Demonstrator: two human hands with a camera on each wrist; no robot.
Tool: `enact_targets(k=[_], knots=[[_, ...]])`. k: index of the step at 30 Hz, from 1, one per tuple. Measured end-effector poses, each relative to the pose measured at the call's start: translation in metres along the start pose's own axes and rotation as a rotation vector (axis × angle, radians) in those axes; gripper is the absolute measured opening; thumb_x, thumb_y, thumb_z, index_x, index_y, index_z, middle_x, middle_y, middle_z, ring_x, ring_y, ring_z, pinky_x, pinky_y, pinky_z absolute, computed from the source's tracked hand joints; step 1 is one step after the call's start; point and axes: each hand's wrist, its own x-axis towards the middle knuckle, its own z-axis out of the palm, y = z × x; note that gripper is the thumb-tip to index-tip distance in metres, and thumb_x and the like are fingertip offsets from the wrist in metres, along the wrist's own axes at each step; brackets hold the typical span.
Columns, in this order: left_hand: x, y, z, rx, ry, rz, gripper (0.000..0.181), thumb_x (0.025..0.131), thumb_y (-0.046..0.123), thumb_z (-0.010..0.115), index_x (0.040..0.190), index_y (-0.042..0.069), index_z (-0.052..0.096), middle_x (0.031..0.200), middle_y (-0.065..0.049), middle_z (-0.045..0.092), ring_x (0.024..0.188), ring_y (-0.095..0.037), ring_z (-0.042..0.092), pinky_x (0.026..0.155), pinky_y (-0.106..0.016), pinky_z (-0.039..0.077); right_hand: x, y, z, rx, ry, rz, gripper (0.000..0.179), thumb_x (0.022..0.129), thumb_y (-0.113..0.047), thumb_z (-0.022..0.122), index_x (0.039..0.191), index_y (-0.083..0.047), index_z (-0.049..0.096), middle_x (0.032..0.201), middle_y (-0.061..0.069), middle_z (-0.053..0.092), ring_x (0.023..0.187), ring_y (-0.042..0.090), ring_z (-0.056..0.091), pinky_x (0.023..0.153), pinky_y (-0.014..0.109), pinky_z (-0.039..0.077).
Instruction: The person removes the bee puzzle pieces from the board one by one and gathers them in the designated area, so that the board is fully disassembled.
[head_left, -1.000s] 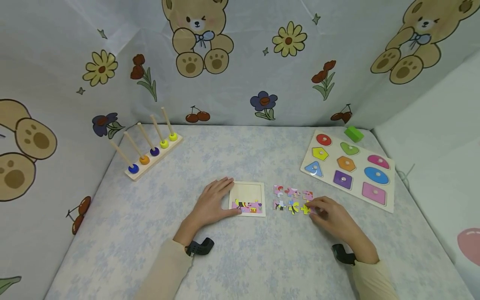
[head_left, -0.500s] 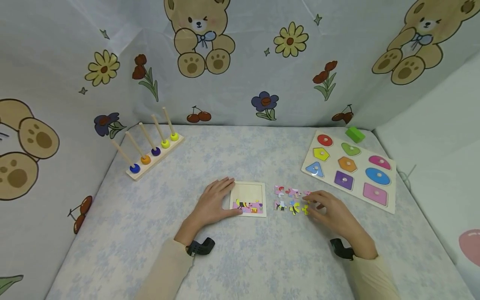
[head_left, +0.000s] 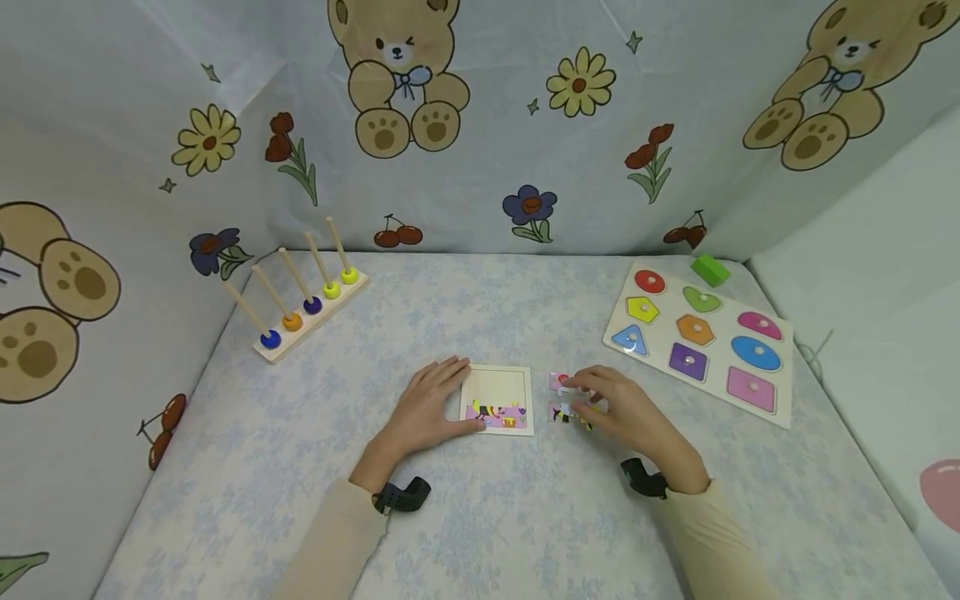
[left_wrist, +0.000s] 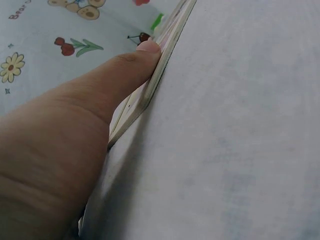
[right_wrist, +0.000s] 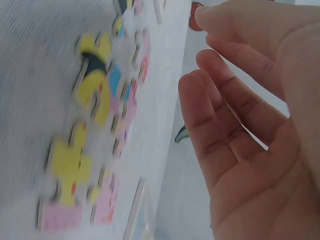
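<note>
My left hand (head_left: 429, 407) lies along the left side of a small wooden puzzle tray (head_left: 493, 383), its fingers extended. In the left wrist view the thumb (left_wrist: 135, 60) rests straight on the tray's edge. A strip of joined pink and yellow jigsaw pieces (head_left: 504, 415) fills the tray's near part. My right hand (head_left: 633, 417) hovers over loose jigsaw pieces (head_left: 558, 381) to the right of the tray, partly hiding them. The right wrist view shows its fingers apart with nothing between them, beside a yellow piece (right_wrist: 70, 160) and a yellow-and-black piece (right_wrist: 97, 65).
At the back left stands a wooden peg rack (head_left: 324, 312) with one coloured bead on each upright peg. A knobbed shape-puzzle board (head_left: 666, 322) lies at the right, with a green block (head_left: 710, 269) behind it. A patterned cloth (head_left: 465, 200) hangs behind the table.
My right hand has moved left, from the right end of the loose pieces to over their middle and left ones. The left hand stays at the tray.
</note>
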Motion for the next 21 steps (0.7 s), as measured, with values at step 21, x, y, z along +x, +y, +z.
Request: enact_targets(k=[21], knots=[[-0.001, -0.001, 0.001, 0.052, 0.022, 0.053, 0.111, 0.076, 0.069, 0.080, 0.158, 0.005, 0.041, 0.166, -0.008, 0.037, 0.156, -0.028, 0.028, 0.128, -0.051, 0.022, 0.043, -0.042, 0.035, 0.057, -0.120, -0.137, 0.031, 0.096, -0.014, 0.074, 0.126, -0.007, 0.071, 0.125, 0.004, 0.068, 0.098, 0.019, 0.067, 0.083, 0.033, 0.060]])
